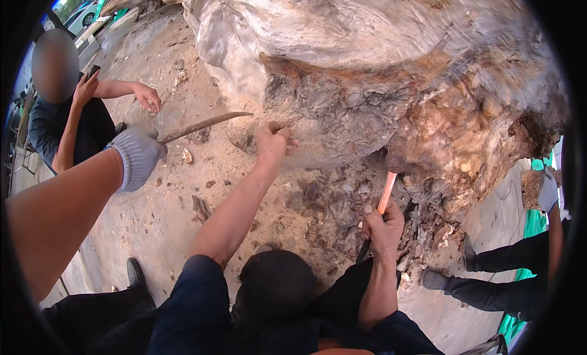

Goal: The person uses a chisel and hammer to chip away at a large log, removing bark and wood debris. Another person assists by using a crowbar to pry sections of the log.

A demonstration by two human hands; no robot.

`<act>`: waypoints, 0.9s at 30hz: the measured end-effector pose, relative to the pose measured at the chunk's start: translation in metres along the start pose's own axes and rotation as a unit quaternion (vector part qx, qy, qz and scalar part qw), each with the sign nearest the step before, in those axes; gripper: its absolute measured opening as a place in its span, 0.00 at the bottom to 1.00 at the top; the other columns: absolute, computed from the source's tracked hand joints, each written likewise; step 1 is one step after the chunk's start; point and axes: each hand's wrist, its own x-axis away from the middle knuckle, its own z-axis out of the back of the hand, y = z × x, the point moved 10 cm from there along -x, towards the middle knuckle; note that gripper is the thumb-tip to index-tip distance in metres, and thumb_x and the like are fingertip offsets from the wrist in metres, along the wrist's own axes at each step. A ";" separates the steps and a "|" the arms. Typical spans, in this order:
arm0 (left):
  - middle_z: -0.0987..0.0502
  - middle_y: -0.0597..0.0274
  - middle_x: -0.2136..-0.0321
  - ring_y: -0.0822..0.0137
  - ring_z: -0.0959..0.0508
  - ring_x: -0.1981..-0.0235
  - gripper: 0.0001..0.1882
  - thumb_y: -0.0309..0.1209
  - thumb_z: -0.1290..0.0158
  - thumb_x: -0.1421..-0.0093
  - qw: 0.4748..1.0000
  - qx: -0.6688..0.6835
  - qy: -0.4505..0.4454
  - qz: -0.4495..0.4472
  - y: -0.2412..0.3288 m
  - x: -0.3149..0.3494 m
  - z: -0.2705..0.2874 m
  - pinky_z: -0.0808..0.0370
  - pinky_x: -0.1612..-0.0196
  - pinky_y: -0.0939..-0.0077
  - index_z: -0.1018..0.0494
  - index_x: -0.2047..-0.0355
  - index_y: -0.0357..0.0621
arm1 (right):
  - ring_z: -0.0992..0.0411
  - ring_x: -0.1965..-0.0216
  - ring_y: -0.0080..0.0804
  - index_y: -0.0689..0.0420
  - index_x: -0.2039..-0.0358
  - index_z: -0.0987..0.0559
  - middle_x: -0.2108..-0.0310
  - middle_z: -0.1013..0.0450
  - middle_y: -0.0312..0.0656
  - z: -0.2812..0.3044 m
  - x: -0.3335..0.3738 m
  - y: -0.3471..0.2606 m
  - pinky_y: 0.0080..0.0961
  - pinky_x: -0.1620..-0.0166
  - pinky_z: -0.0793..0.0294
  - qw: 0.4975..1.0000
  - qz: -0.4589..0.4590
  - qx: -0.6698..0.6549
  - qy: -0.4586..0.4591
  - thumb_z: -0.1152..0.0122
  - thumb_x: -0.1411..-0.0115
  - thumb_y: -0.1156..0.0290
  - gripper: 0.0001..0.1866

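Note:
My left hand (pixel 275 144) is raised against the lower edge of a huge weathered tree stump (pixel 342 110), its fingers half bent and apart, with nothing seen in them. Whether the fingertips touch the wood, I cannot tell. My right hand (pixel 384 229) is wrapped around the orange handle of a hammer (pixel 387 187); the dark, rounded hammer head is up by the brown, rough underside of the stump. To the left, a co-worker's gloved hand (pixel 139 156) holds a long, curved, rusty-looking blade (pixel 208 122), its tip short of my left hand.
Wood chips and crumbled bark (pixel 324 211) lie on the dusty floor (pixel 153 232) below the stump. At far left a person (pixel 52 122) holds a phone (pixel 92 72). On the right, another person's gloved hand (pixel 548 193) holds a brown piece (pixel 531 190), above dark-trousered legs (pixel 495 291).

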 end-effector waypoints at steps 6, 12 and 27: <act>0.21 0.53 0.64 0.68 0.19 0.74 0.15 0.18 0.56 0.36 0.998 -0.047 -0.036 0.013 -0.043 0.021 0.014 0.24 0.74 0.73 0.29 0.50 0.29 | 0.45 0.90 0.20 0.56 0.65 0.28 0.87 0.43 0.32 0.002 -0.005 -0.006 0.20 0.87 0.43 0.998 0.009 -0.060 0.016 0.40 0.33 0.69 0.07; 0.23 0.49 0.55 0.67 0.18 0.72 0.20 0.16 0.59 0.39 0.999 -0.003 -0.023 -0.021 -0.059 0.038 0.028 0.25 0.74 0.77 0.31 0.46 0.27 | 0.43 0.88 0.18 0.59 0.67 0.27 0.85 0.38 0.33 0.000 -0.007 -0.008 0.19 0.86 0.43 0.993 0.006 -0.113 0.021 0.39 0.33 0.71 0.08; 0.20 0.54 0.52 0.64 0.18 0.56 0.21 0.23 0.51 0.34 0.964 -0.040 -0.263 -0.021 -0.063 0.105 -0.006 0.22 0.53 0.70 0.31 0.41 0.32 | 0.42 0.86 0.19 0.59 0.63 0.28 0.83 0.39 0.33 -0.062 -0.013 -0.016 0.20 0.84 0.40 0.998 0.012 -0.039 -0.054 0.42 0.31 0.71 0.06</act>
